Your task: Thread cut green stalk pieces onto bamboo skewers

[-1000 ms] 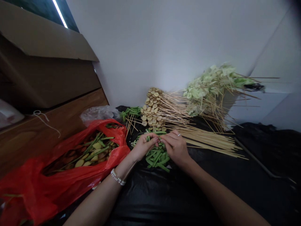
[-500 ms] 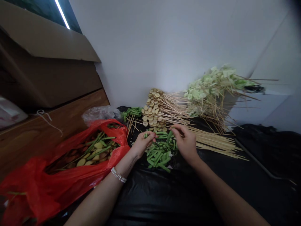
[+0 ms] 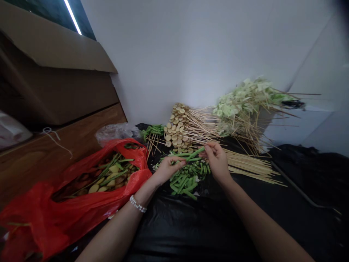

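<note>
A green bean (image 3: 195, 154) stretches between my two hands, tilted up to the right. My left hand (image 3: 167, 170), a beaded bracelet on its wrist, pinches the lower end. At the upper end, the fingertips of my right hand (image 3: 219, 162) are closed on the same bean. Below them lies a heap of cut green beans (image 3: 184, 182) with small trimmed bits around it. Just beyond are skewered potato slices (image 3: 178, 125), their sticks pointing right. Bare bamboo skewers (image 3: 252, 165) lie to the right of my right hand.
An open red plastic bag (image 3: 109, 202) with vegetable pieces sits at the left. Skewered cabbage leaves (image 3: 242, 100) are piled against the wall at the back right. Black plastic sheeting (image 3: 196, 225) covers the work surface. A cardboard box (image 3: 60, 91) stands at the upper left.
My hands were apart, the right one holding a bean upright. Now the bean lies slanted between both hands, and my left fingers have come onto its lower end.
</note>
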A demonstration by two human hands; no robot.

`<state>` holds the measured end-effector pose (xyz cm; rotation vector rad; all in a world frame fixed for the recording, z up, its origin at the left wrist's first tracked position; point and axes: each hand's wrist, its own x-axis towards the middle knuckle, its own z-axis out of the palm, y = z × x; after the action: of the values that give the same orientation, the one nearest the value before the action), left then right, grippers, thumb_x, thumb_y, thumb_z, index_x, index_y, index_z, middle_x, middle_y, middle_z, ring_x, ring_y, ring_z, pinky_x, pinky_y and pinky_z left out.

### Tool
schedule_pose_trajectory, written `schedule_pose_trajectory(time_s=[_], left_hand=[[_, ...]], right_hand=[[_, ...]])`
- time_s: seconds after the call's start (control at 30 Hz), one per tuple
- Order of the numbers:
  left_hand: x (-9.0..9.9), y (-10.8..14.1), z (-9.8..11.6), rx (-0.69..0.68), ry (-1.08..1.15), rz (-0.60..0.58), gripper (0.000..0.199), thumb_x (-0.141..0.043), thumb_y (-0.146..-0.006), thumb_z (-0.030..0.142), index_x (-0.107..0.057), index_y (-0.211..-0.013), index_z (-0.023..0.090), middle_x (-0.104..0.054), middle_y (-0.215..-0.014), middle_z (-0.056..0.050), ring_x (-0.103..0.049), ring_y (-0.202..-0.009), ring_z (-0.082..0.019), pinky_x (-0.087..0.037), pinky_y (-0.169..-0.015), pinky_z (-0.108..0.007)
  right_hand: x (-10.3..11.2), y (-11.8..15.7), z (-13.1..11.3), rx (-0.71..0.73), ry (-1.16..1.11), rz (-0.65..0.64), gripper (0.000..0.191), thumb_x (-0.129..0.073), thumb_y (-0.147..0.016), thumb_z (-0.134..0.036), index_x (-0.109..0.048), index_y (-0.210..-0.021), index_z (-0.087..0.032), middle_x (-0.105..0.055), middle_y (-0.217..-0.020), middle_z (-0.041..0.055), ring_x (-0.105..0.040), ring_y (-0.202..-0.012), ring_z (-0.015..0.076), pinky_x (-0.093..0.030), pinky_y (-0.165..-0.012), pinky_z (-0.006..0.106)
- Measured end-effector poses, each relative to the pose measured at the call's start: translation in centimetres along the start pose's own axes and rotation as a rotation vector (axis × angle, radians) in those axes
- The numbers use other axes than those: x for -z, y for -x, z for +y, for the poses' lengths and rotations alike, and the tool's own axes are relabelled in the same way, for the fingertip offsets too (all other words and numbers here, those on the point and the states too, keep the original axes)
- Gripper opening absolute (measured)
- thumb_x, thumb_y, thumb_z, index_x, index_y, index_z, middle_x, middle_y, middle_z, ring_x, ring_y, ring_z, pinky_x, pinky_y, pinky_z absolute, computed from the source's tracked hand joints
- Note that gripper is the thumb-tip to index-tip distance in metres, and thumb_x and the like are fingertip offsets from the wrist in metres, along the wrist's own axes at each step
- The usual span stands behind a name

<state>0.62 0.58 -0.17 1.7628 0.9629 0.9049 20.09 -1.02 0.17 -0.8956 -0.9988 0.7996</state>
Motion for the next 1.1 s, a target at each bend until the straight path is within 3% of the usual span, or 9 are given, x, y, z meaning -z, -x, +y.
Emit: schedule_pose_trajectory(time_s=[0.13,0.23,0.3,0.4,0.53,0.77,0.97,1.1], left_hand=[[0.1,0.0,0.1,-0.089,-0.097,-0.019,0.033,-0.058,-0.083,0.042,-0.072,-0.081,0.013,-0.069,-0.074,-0.004,-0.058,-0.067,-0.015,-0.043,-0.066,-0.024],[0.1,0.0,0.3,-0.151,-0.192,0.027,0.028,-0.056,-0.085,0.037,-0.07,-0.08,0.013,-0.07,-0.078,-0.004,-0.06,-0.075,-0.017,-0.044,-0.071,-0.025],[-0.1,0.1,0.3,-0.173,-0.251,0.05,0.026,-0.055,-0.086,0.035,-0.069,-0.08,0.013,-0.07,-0.078,-0.003,-0.06,-0.075,-0.017,-0.043,-0.072,-0.025],[-0.2,0.2,0.3,-0.203,-0.317,0.087,0.023,-0.054,-0.087,0.032,-0.068,-0.08,0.014,-0.069,-0.078,-0.003,-0.061,-0.075,-0.016,-0.043,-0.072,-0.025],[-0.3,0.2,0.2,-0.244,-0.42,0.098,0.019,-0.054,-0.087,0.028,-0.067,-0.081,0.016,-0.069,-0.08,-0.003,-0.062,-0.077,-0.017,-0.043,-0.073,-0.025],[-0.5,0.6,0.1,-0.328,-0.636,-0.014,0.02,-0.047,-0.092,0.028,-0.064,-0.09,0.017,-0.067,-0.085,-0.006,-0.061,-0.081,-0.018,-0.044,-0.073,-0.027],[-0.4,0.8,0.6,-0.329,-0.659,-0.099,0.021,-0.042,-0.092,0.02,-0.061,-0.1,0.017,-0.067,-0.094,-0.007,-0.061,-0.088,-0.019,-0.044,-0.079,-0.029],[-0.5,1.0,0.9,-0.298,-0.704,-0.081,0.018,-0.043,-0.087,0.018,-0.061,-0.092,0.017,-0.064,-0.084,-0.006,-0.059,-0.079,-0.018,-0.043,-0.073,-0.028]], right_hand=[[0.3,0.1,0.3,0.093,0.181,-0.01,0.021,-0.057,-0.084,-0.039,-0.055,-0.094,-0.021,-0.067,-0.082,0.003,-0.065,-0.076,0.0192,-0.055,-0.067,0.036],[0.4,0.6,-0.3,0.427,0.622,-0.02,0.022,-0.052,-0.089,-0.031,-0.058,-0.107,-0.02,-0.065,-0.107,0.0092,-0.057,-0.104,0.0242,-0.045,-0.09,0.045],[0.3,1.1,-0.7,0.654,0.93,-0.123,0.025,-0.051,-0.09,-0.025,-0.059,-0.114,-0.02,-0.062,-0.118,0.0096,-0.048,-0.116,0.0257,-0.033,-0.101,0.047],[-0.2,1.9,-0.9,0.836,1.211,-0.352,0.021,-0.051,-0.092,-0.021,-0.063,-0.109,-0.02,-0.067,-0.105,0.0073,-0.048,-0.112,0.0237,-0.024,-0.103,0.046],[-0.5,2.3,-0.4,0.881,1.37,-0.445,0.016,-0.05,-0.093,-0.023,-0.065,-0.091,-0.018,-0.065,-0.081,0.0041,-0.05,-0.095,0.021,-0.026,-0.096,0.042],[-0.6,2.6,-0.8,0.92,1.458,-0.555,0.009,-0.057,-0.089,-0.021,-0.062,-0.081,-0.018,-0.06,-0.077,0.0034,-0.046,-0.085,0.0213,-0.029,-0.073,0.036],[-0.6,2.6,-0.8,0.939,1.452,-0.567,0.005,-0.062,-0.084,-0.017,-0.063,-0.079,-0.016,-0.057,-0.074,0.0037,-0.044,-0.08,0.0207,-0.031,-0.069,0.034],[-0.7,2.7,-0.6,0.933,1.364,-0.576,0.012,-0.057,-0.086,-0.012,-0.062,-0.077,-0.016,-0.056,-0.072,0.0043,-0.043,-0.079,0.0201,-0.033,-0.067,0.032]])
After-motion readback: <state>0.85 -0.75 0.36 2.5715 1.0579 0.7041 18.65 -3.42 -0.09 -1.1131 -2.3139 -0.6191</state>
